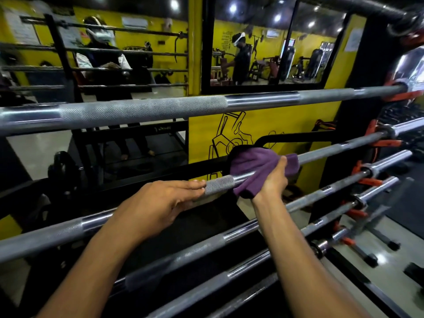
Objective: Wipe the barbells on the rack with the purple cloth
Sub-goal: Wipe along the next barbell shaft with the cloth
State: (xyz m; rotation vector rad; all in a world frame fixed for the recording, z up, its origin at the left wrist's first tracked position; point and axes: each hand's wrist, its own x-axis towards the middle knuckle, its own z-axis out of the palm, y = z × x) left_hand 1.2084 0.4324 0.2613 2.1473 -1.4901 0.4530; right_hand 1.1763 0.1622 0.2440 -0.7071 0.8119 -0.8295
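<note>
Several steel barbells lie across a black rack. The purple cloth [257, 167] is wrapped over the second barbell [220, 184] near its middle. My right hand [274, 180] grips the cloth around that bar, thumb on top. Just left of the cloth, my left hand [165, 203] rests on the same bar with its fingers straight along the knurled section. The top barbell [142, 110] runs across the view above both hands. Two lower barbells [305, 200] pass under my forearms.
Orange clips [369, 181] sit on the bar ends at the right by the black rack upright [358, 125]. Behind the rack are a yellow wall and mirrors [263, 49] reflecting people and gym machines. Small bars lie on the floor at the lower right [367, 253].
</note>
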